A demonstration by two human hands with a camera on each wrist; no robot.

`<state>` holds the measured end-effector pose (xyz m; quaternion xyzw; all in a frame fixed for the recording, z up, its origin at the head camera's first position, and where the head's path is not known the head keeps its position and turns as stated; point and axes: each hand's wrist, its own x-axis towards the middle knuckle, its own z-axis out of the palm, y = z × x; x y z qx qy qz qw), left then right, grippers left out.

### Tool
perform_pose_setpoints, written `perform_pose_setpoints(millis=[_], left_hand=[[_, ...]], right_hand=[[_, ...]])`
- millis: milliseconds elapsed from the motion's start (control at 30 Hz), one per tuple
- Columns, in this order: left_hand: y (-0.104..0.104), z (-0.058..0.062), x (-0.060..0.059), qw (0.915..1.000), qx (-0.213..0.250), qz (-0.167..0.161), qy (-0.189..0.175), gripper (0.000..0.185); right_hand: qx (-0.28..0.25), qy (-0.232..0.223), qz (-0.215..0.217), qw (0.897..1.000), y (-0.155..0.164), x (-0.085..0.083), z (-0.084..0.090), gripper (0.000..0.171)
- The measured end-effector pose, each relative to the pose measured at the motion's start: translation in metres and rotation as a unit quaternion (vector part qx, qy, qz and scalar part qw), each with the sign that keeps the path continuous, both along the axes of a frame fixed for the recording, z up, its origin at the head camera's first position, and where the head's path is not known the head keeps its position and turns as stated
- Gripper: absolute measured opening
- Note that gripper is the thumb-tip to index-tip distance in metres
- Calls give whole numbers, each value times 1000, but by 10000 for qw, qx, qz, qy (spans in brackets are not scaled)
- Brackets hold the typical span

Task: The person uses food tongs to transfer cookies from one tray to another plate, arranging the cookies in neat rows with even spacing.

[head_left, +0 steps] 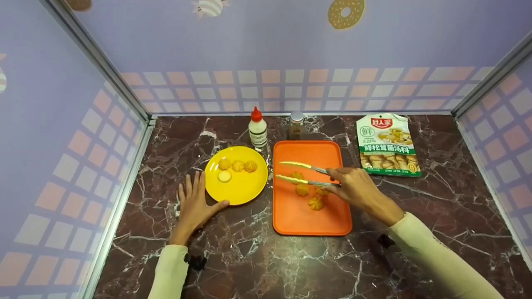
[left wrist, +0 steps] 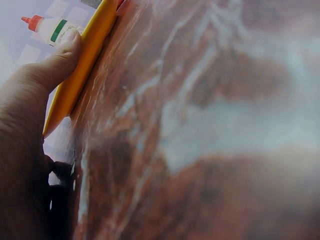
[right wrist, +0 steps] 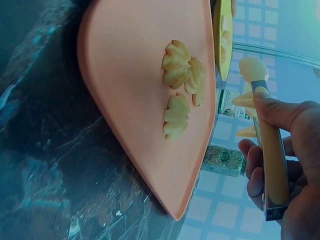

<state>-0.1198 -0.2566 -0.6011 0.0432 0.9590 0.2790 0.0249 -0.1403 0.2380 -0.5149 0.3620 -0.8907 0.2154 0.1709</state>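
Note:
My left hand (head_left: 193,203) lies flat on the marble table beside a yellow plate (head_left: 241,189), its thumb (left wrist: 55,65) touching the plate's rim (left wrist: 85,55). Three swirl cookies (head_left: 237,165) and one pale round cookie (head_left: 224,176) lie on the plate. My right hand (head_left: 353,187) grips a pair of yellow-tipped tongs (head_left: 305,166) over an orange tray (head_left: 307,220). The tong arms stand apart with nothing pinched between them. Several swirl cookies (head_left: 309,195) lie on the tray, just below the tongs. In the right wrist view the tongs (right wrist: 270,145) hover off the tray (right wrist: 130,60), apart from the cookies (right wrist: 182,70).
A white squeeze bottle (head_left: 257,128) with a red cap and a small jar (head_left: 296,124) stand behind the plate and tray. A green seasoning packet (head_left: 388,143) lies at the back right. Patterned walls close in the table on three sides.

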Motion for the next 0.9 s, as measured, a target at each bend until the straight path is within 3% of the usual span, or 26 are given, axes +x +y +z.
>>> perform_pose_setpoints(millis=[200, 467, 900], left_hand=[[1, 2, -1, 10000, -27, 9, -45, 137], [0, 1, 0, 10000, -49, 9, 1, 136], [-1, -1, 0, 10000, -21, 21, 82, 135]], right_hand=[[21, -192, -66, 9998, 10, 5, -2, 42], [184, 80, 73, 9998, 22, 10, -2, 44], [363, 53, 209, 9991, 33, 20, 2, 42]])
